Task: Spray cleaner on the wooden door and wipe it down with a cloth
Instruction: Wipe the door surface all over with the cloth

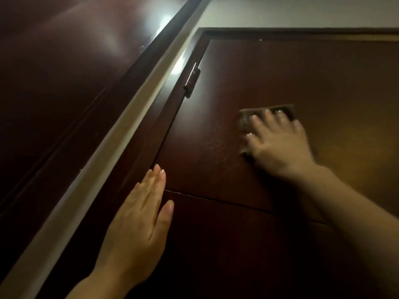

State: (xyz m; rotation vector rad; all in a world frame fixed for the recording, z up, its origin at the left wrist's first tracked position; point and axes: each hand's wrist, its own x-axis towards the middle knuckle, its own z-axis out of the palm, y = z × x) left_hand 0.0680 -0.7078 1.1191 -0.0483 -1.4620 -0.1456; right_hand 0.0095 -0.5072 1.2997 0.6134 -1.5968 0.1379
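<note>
A dark metal hinge (191,79) is seen left of centre in the upper half of the frame, fixed between the wooden door (280,78) and its dark door frame (170,130). A pale wall strip (121,152) runs diagonally from lower left to the top centre, and beyond it a second dark glossy panel (54,83) fills the upper left, where a bright glare is reflected. Much of the cloth (254,114) is covered by the right hand (280,145), so only its dark upper and left edges are shown, right of centre. The cloth is pressed flat against the door by spread, nearly straight fingers; nothing is gripped. The left hand (138,225) is laid flat on the door at lower centre, with its fingers straight and held together and its fingertips near the frame edge. Fine pale droplets (213,145) are scattered on the door just left of the cloth. A shallow groove (216,199) is cut across the reddish-brown surface below both hands' fingertips. A pale wall (280,11) is visible above the door.
</note>
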